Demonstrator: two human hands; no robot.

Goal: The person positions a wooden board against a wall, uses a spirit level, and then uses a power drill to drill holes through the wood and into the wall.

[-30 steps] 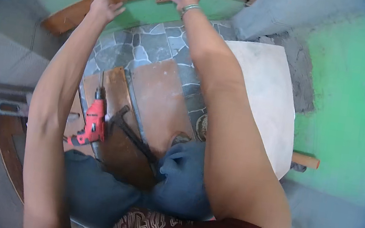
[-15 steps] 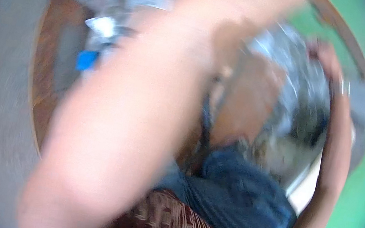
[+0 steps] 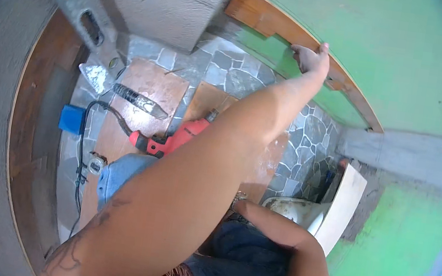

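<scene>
Head view. The right hand is hidden behind the left forearm point(image 3: 213, 154), only its bracelet point(image 3: 239, 198) showing at centre; its grip cannot be told. The same forearm covers part of the red drill point(image 3: 179, 136) and the boards point(image 3: 150, 80) beneath. The spirit level point(image 3: 87, 23) fades into the dark rim, upper left. Lower right of centre, a white basin-like vessel point(image 3: 293, 209) is partly cut off by the right forearm point(image 3: 281, 228) and pale panel point(image 3: 342, 206); brownish stains show, its contents unclear. Whether the blue block point(image 3: 71, 119), left, is a container cannot be told. The wooden strip point(image 3: 298, 33) runs diagonally along the green wall point(image 3: 402, 56), upper right, its left end beside the grey column point(image 3: 161, 0). The left hand point(image 3: 312, 60) touches it near mid-length, digits spread wide. Stone-patterned floor point(image 3: 302, 144) shows between boards and wall, right of centre.
</scene>
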